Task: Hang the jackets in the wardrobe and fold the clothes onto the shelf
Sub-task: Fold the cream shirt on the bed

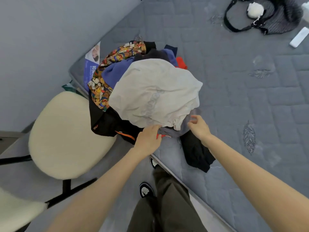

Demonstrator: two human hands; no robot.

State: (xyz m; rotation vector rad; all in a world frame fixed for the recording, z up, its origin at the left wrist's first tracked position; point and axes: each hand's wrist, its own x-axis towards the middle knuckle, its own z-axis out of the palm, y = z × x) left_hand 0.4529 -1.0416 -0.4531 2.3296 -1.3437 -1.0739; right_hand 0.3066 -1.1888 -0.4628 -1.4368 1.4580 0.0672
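A pile of clothes lies on the corner of the grey mattress (234,97). On top is a pale beige garment (155,92). Under it are a colourful patterned shirt (107,76), a blue top (115,71), a black jacket with orange trim (108,124), a grey garment (168,132) and a black piece (197,151) near the bed's edge. My left hand (148,138) rests on the pile's near edge, fingers touching the grey and red cloth below the beige garment. My right hand (199,126) hovers beside the pile with fingers loosely spread, holding nothing.
A cream swivel chair (66,134) stands left of the bed, close to the pile. At the far right of the mattress lie a black mesh bag (274,17) with a white ball and a white remote (299,36). The grey wall is at left. No wardrobe is in view.
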